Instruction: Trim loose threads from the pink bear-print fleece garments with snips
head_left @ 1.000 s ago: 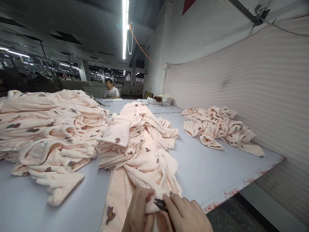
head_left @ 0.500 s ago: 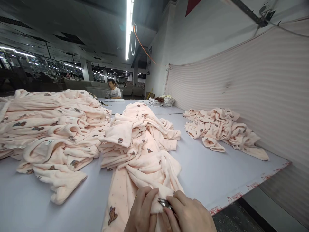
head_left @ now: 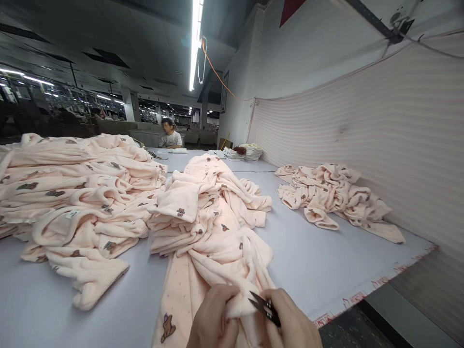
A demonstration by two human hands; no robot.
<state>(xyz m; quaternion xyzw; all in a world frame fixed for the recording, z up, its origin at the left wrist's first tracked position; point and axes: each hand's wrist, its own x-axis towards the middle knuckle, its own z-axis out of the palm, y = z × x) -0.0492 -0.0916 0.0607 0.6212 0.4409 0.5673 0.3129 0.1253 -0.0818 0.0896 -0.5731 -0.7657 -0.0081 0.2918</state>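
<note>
At the bottom edge, my left hand [head_left: 213,321] is closed, pinching a fold of the pink fleece garment [head_left: 213,251] that trails toward me from the middle pile. My right hand [head_left: 293,326] grips small black thread snips [head_left: 264,305], their blades parted and pointing at the pinched fold. The garment is pale pink with small brown bear prints. Both wrists are cut off by the frame.
A tall stack of the same pink garments [head_left: 76,193] lies at left, and a loose heap [head_left: 333,195] lies at right by the striped wall [head_left: 380,135]. The white table [head_left: 319,261] ends at right front. A seated person [head_left: 170,135] is far back.
The snips' blades have opened and lifted slightly above the fold. Both hands slid a little lower in view; the piles stay put.
</note>
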